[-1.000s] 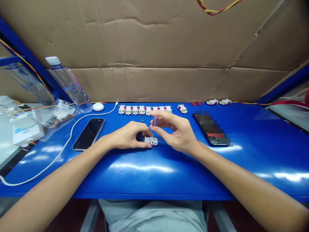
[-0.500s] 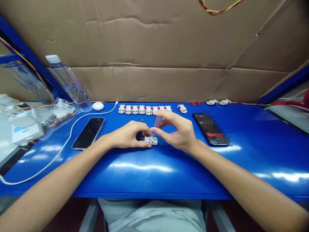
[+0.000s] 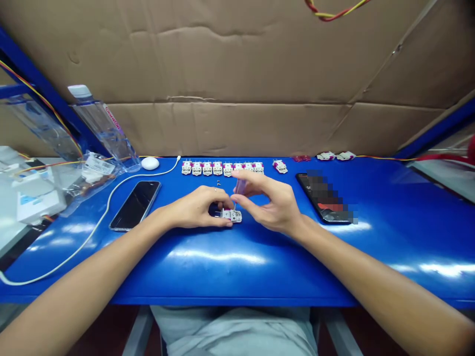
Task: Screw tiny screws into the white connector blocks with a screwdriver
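Observation:
My left hand pinches a small white and magenta plug part against the blue table, holding it by its left end. Above that part, my right hand grips a screwdriver with a translucent purple handle. Its thin shaft points down to the top of the part; the contact at the tip is too small to make out. Just beyond my hands lie a few tiny screws. A row of similar white and magenta plug parts stands farther back, some partly hidden behind my right hand.
A phone lies left, beside a white cable and a white rounded object. To the right is another phone. One plug part, red pieces and white parts sit at the back. A bottle leans at left.
The screwdriver's handle has turned slightly and stands a little more upright in my right hand. My left hand and the plug part stay in place.

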Demonstrator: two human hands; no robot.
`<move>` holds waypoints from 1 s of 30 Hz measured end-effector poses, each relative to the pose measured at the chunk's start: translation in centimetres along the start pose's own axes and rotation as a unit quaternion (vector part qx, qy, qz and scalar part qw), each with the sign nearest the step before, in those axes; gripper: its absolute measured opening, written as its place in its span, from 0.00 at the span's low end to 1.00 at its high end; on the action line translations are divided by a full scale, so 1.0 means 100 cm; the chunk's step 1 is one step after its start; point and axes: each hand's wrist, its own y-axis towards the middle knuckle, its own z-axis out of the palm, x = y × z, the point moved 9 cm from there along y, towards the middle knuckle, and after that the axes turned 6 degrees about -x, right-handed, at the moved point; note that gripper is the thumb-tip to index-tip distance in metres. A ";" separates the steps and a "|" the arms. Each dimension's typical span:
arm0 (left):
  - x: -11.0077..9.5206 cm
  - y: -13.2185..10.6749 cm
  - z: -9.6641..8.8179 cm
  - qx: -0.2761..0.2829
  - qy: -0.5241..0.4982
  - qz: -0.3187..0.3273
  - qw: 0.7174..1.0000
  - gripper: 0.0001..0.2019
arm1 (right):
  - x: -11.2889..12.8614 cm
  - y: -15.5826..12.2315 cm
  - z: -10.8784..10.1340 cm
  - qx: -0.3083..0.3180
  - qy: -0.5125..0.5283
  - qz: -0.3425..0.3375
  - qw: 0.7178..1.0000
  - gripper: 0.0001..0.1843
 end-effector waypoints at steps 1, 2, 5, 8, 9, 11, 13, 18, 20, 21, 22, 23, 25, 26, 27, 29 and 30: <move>0.000 0.000 0.000 -0.002 0.002 -0.001 1.000 0.14 | 0.001 0.000 -0.001 -0.006 -0.002 -0.007 1.000 0.24; 0.000 0.000 -0.001 -0.006 0.003 -0.001 1.000 0.14 | 0.002 0.000 -0.001 -0.003 -0.004 -0.014 1.000 0.25; 0.000 0.000 -0.001 -0.008 0.001 0.001 1.000 0.14 | 0.001 0.000 0.006 0.043 -0.009 -0.011 0.999 0.29; 0.000 0.000 0.001 -0.002 0.004 0.001 1.000 0.14 | -0.001 -0.002 0.006 0.042 -0.018 -0.012 0.999 0.30; 0.001 0.000 0.001 -0.003 0.006 0.002 1.000 0.14 | 0.000 -0.002 0.004 0.032 -0.022 -0.019 0.999 0.30; 0.001 0.000 0.000 -0.006 0.009 0.005 1.000 0.13 | 0.001 -0.002 0.003 0.028 -0.022 -0.029 0.999 0.31; 0.000 0.000 0.000 -0.004 0.004 0.007 1.000 0.13 | -0.001 -0.004 0.007 0.049 -0.014 -0.025 0.998 0.35; 0.001 0.001 0.001 0.002 -0.001 0.000 1.000 0.14 | 0.003 -0.003 0.004 0.035 -0.024 -0.044 0.998 0.35; 0.001 0.001 0.000 -0.001 0.003 0.001 1.000 0.14 | 0.005 -0.003 0.004 0.037 -0.030 -0.050 0.998 0.33; 0.001 0.001 0.000 -0.001 0.003 0.001 1.000 0.14 | 0.004 -0.003 0.006 0.047 -0.030 -0.045 0.997 0.33; 0.001 0.001 0.000 -0.001 0.002 0.000 1.000 0.15 | 0.003 -0.003 0.008 0.057 -0.029 -0.035 0.997 0.32; 0.001 0.001 0.000 -0.001 0.001 0.000 1.000 0.15 | 0.002 -0.003 0.008 0.060 -0.028 -0.025 0.997 0.32; 0.001 0.001 0.001 0.001 0.000 -0.001 1.000 0.15 | 0.001 -0.003 0.005 0.039 -0.028 -0.019 0.999 0.31; 0.001 0.001 0.001 0.000 0.001 0.000 1.000 0.14 | 0.002 -0.003 0.002 0.021 -0.028 -0.027 0.999 0.31; 0.001 0.001 0.000 -0.002 0.004 0.001 1.000 0.14 | 0.004 -0.003 0.000 0.007 -0.027 -0.039 0.999 0.31; 0.001 0.001 0.000 -0.005 0.011 0.001 1.000 0.15 | 0.007 -0.003 0.000 0.007 -0.024 -0.054 0.998 0.31; 0.001 0.001 0.000 -0.003 0.014 0.001 1.000 0.15 | 0.006 -0.003 0.002 0.019 -0.023 -0.054 0.998 0.31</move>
